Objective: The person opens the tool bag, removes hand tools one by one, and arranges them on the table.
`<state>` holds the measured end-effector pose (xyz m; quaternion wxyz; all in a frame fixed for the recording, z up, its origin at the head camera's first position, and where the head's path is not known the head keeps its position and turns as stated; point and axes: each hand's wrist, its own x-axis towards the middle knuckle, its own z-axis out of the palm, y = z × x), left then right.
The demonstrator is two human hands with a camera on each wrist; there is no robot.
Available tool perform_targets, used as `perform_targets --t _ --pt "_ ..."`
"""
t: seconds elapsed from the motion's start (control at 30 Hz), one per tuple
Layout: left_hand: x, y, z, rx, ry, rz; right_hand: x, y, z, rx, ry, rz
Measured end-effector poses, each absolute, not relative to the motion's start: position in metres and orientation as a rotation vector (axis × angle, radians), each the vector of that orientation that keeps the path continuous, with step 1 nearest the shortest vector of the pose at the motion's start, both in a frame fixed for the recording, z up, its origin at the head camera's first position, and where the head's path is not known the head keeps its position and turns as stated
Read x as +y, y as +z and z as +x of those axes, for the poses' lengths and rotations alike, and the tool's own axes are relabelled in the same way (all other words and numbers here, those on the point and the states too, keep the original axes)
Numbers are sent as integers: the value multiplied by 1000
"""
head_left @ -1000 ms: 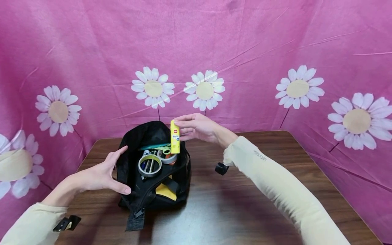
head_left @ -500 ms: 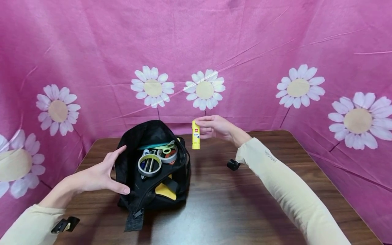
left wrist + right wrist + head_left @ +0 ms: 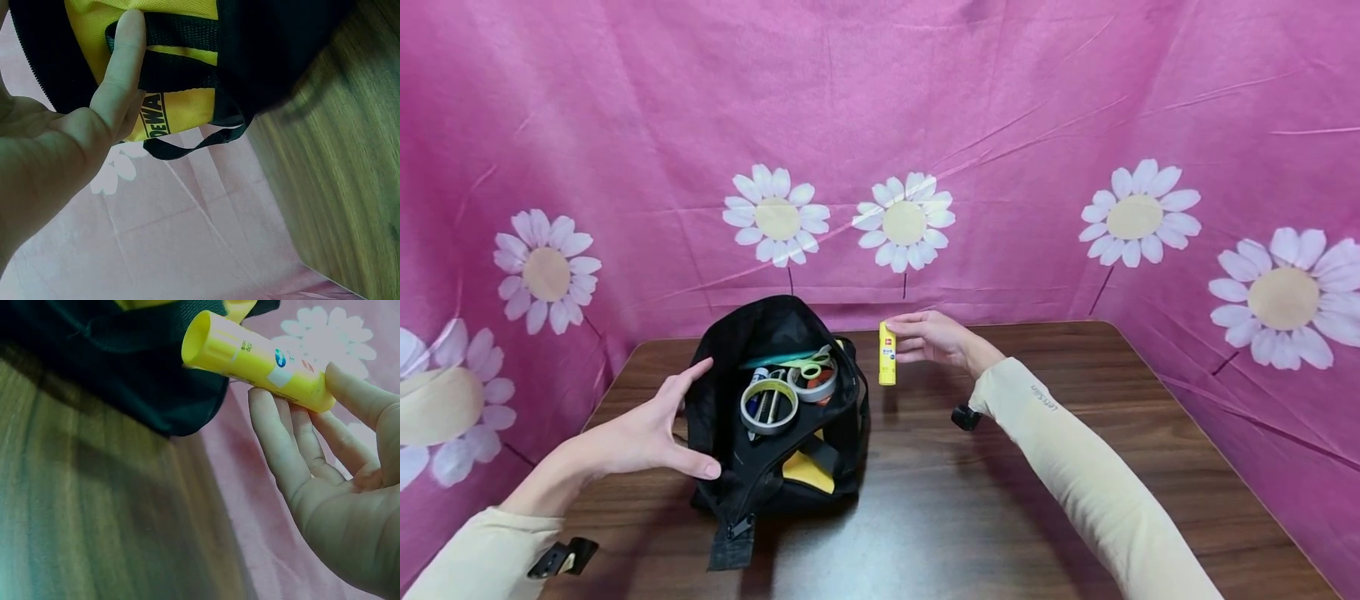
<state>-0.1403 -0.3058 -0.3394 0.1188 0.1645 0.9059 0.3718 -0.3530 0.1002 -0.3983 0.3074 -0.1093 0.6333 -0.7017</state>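
A black and yellow tool bag (image 3: 741,337) stands unzipped on the table, left of centre. My left hand (image 3: 632,437) touches its left side, thumb and fingers spread along the edge; in the left wrist view a straight finger (image 3: 128,56) lies against the yellow panel and black strap. Right of the bag, my right hand (image 3: 928,337) pinches a yellow glue stick (image 3: 887,358) by its upper end, thumb on one side and fingertips on the other. The stick hangs upright over the table. Inside the bag are a tape roll (image 3: 767,429) and light-green-handled scissors (image 3: 810,371).
A second, whiter tape roll (image 3: 822,392) and some pens lie deeper in the bag. The brown wooden table (image 3: 1000,517) extends to the right. A pink cloth (image 3: 1000,100) with daisies hangs behind and at both sides. The bag's zipper end (image 3: 730,546) hangs toward the front.
My right hand has carried the glue stick from over the bag's right edge to the right, then lowered it toward the table. The left hand and the bag have stayed in place.
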Motion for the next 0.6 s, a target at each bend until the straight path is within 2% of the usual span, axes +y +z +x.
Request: perform_targets --t 0.6 --pt "-306 -340 -138 2635 1099 453 88 -448 -354 1723 -1821 -245"
